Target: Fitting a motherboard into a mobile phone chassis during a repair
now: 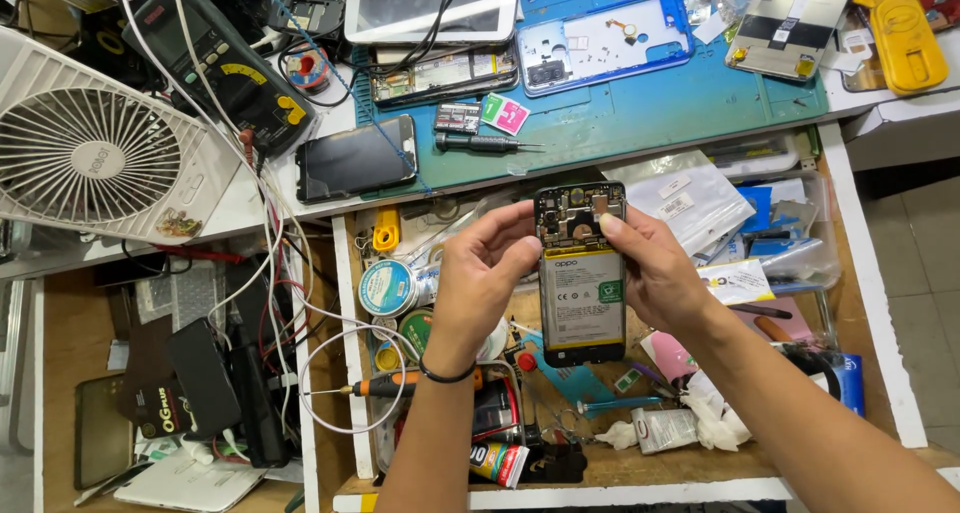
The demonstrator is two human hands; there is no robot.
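I hold an opened smartphone upright over an open drawer, its back cover off, showing a pale battery and a dark circuit board at the top. My left hand grips its left edge, thumb and fingertips up by the circuit board. My right hand holds the right edge, with the index fingertip pressing on the board near the top right corner. A black band circles my left wrist.
The open wooden drawer below holds solder reels, an orange-handled tool, tubes, tweezers and plastic bags. On the blue work mat lie a blue phone frame, a screwdriver and a dark phone. A white fan and a multimeter stand at left.
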